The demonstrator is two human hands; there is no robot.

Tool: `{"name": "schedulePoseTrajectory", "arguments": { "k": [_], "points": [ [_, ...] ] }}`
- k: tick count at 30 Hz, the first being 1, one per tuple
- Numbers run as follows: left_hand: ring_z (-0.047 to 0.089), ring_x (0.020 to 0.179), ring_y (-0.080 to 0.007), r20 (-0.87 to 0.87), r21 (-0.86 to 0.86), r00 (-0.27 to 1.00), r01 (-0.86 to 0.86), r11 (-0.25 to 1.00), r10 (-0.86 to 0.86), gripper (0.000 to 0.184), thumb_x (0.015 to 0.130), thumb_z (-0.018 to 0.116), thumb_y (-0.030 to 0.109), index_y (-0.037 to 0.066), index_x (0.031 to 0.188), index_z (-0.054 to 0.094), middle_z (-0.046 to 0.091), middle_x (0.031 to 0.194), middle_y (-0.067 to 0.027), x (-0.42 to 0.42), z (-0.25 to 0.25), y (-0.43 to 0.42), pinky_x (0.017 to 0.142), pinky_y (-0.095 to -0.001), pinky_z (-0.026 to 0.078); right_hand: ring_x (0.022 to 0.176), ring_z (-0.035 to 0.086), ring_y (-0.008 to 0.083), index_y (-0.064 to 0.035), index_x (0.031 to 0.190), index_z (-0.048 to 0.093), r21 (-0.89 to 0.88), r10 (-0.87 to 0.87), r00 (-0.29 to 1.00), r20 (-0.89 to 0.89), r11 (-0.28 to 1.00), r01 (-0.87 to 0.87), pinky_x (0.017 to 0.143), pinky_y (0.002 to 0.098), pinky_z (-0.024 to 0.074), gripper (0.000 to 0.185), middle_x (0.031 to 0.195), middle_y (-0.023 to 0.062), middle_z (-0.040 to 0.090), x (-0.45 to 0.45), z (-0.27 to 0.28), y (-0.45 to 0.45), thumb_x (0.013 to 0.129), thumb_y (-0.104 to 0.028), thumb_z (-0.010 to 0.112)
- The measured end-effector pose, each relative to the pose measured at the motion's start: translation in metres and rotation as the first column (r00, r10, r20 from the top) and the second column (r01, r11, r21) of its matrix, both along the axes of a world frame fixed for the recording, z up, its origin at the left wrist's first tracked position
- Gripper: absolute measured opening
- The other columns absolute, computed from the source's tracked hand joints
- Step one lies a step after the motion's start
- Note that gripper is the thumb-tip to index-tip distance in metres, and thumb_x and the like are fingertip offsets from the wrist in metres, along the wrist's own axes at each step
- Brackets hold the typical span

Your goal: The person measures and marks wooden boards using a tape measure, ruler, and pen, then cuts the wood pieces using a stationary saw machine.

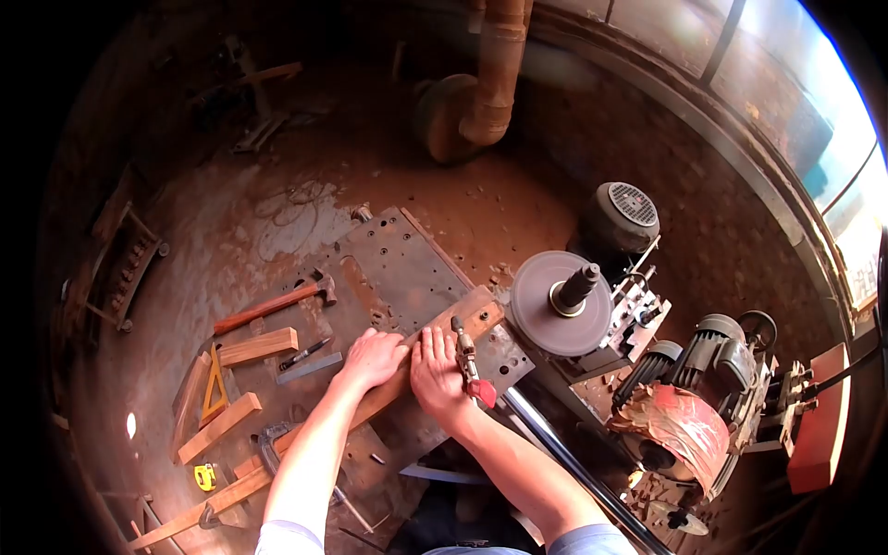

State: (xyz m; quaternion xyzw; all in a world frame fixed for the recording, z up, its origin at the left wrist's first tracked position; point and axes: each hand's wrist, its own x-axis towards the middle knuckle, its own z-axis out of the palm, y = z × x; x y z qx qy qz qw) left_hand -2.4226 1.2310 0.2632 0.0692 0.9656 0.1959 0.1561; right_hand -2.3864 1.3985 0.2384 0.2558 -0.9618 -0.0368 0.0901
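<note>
A long wooden board (379, 398) lies diagonally across the metal table (407, 242), its upper end close to a round grinding disc (561, 303). My left hand (372, 359) grips the board's far edge, with the fingers bent over it. Beside it, my right hand (435, 372) rests flat on the board, fingers stretched out and nearly together. Just right of those fingers stands a toggle clamp (466, 351) with a red-tipped handle. A C-clamp (269, 449) sits on the board's lower part, near my left forearm. Whatever is under my palms is hidden.
Left of my hands lie a hammer (277, 305), wood blocks (259, 346), a black marker-like tool (304, 354), a yellow set square (215, 388) and a tape measure (204, 476). A motor with a belt (689, 430) stands at right. Shavings litter the floor.
</note>
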Motion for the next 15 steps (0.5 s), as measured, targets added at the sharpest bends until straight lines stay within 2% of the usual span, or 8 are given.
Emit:
{"name": "schedulePoseTrajectory", "arguments": {
  "k": [2, 4, 7, 10, 12, 13, 14, 15],
  "points": [
    [0.058, 0.121, -0.0364, -0.021, -0.008, 1.000, -0.005, 1.000, 0.004, 0.044, 0.094, 0.060, 0.038, 0.007, 0.125, 0.068, 0.069, 0.123, -0.0186, -0.013, -0.001, 0.013, 0.105, -0.0454, 0.046, 0.140, 0.045, 0.0425, 0.0075, 0.137, 0.053, -0.063, 0.046, 0.999, 0.003, 0.997, -0.045, 0.118, 0.0530, 0.0311, 0.052, 0.149, 0.0285, 0.048, 0.007, -0.001, 0.000, 0.096, -0.024, 0.050],
    [0.060, 0.118, -0.0370, 0.007, 0.020, 0.994, -0.113, 0.993, 0.113, 0.044, 0.094, 0.062, 0.038, 0.006, 0.123, 0.069, 0.069, 0.122, -0.0191, -0.020, -0.004, 0.022, 0.103, -0.0457, 0.047, 0.146, 0.036, 0.0425, 0.0075, 0.142, 0.049, -0.132, 0.040, 0.994, 0.106, 0.991, -0.026, 0.120, 0.0544, 0.0266, 0.076, 0.154, 0.0279, 0.041, 0.019, 0.002, 0.003, 0.086, -0.038, 0.071],
    [0.061, 0.115, -0.0406, 0.001, 0.248, 0.985, -0.168, 0.954, 0.173, 0.047, 0.093, 0.064, 0.039, 0.005, 0.125, 0.068, 0.069, 0.118, -0.0220, -0.033, -0.005, 0.009, 0.100, -0.0482, 0.048, 0.148, 0.032, 0.0424, 0.0059, 0.144, 0.047, -0.199, 0.075, 0.973, 0.219, 0.980, -0.031, 0.121, 0.0551, 0.0243, 0.087, 0.156, 0.0274, 0.038, 0.024, 0.008, 0.004, 0.079, -0.042, 0.079],
    [0.066, 0.107, -0.0373, -0.425, 0.264, 0.854, -0.199, 0.944, 0.299, 0.042, 0.095, 0.066, 0.036, 0.003, 0.121, 0.067, 0.071, 0.111, -0.0208, -0.036, 0.023, -0.011, 0.092, -0.0436, 0.052, 0.150, 0.029, 0.0407, 0.0002, 0.147, 0.045, -0.168, 0.122, 0.957, 0.262, 0.983, -0.079, 0.121, 0.0548, 0.0252, 0.087, 0.158, 0.0235, 0.037, 0.012, 0.012, 0.000, 0.078, -0.040, 0.081],
    [0.067, 0.095, -0.0269, -0.160, 0.810, 0.803, -0.226, 0.541, 0.575, 0.038, 0.097, 0.067, 0.033, 0.002, 0.119, 0.066, 0.072, 0.105, -0.0147, -0.028, 0.039, -0.035, 0.085, -0.0355, 0.052, 0.148, 0.033, 0.0366, -0.0072, 0.145, 0.048, -0.180, 0.157, 0.956, 0.249, 0.977, -0.113, 0.121, 0.0533, 0.0253, 0.076, 0.154, 0.0162, 0.044, 0.006, 0.011, -0.004, 0.080, -0.035, 0.077],
    [0.063, 0.092, -0.0152, -0.026, 0.943, 0.751, -0.200, 0.265, 0.660, 0.031, 0.100, 0.067, 0.030, 0.004, 0.116, 0.065, 0.070, 0.099, -0.0061, -0.017, 0.043, -0.047, 0.082, -0.0299, 0.050, 0.145, 0.036, 0.0367, -0.0077, 0.142, 0.051, -0.224, 0.171, 0.955, 0.242, 0.967, -0.117, 0.120, 0.0534, 0.0265, 0.072, 0.149, 0.0155, 0.047, 0.004, 0.012, -0.004, 0.079, -0.031, 0.076],
    [0.061, 0.092, -0.0117, 0.101, 0.981, 0.685, -0.190, 0.042, 0.721, 0.028, 0.099, 0.069, 0.027, 0.005, 0.115, 0.063, 0.067, 0.103, -0.0018, -0.001, 0.047, -0.059, 0.082, -0.0314, 0.050, 0.143, 0.039, 0.0368, -0.0083, 0.139, 0.054, -0.269, 0.182, 0.955, 0.235, 0.956, -0.116, 0.119, 0.0534, 0.0277, 0.067, 0.144, 0.0149, 0.051, 0.004, 0.011, -0.003, 0.079, -0.028, 0.075],
    [0.061, 0.092, -0.0122, 0.171, 0.980, 0.672, -0.190, -0.056, 0.720, 0.027, 0.098, 0.070, 0.025, 0.005, 0.114, 0.062, 0.066, 0.103, -0.0024, 0.021, 0.061, -0.065, 0.082, -0.0327, 0.050, 0.140, 0.042, 0.0364, -0.0086, 0.135, 0.057, -0.388, 0.203, 0.953, 0.224, 0.916, -0.104, 0.118, 0.0535, 0.0290, 0.061, 0.138, 0.0140, 0.055, 0.002, 0.009, -0.001, 0.079, -0.023, 0.073]
  ]
}}
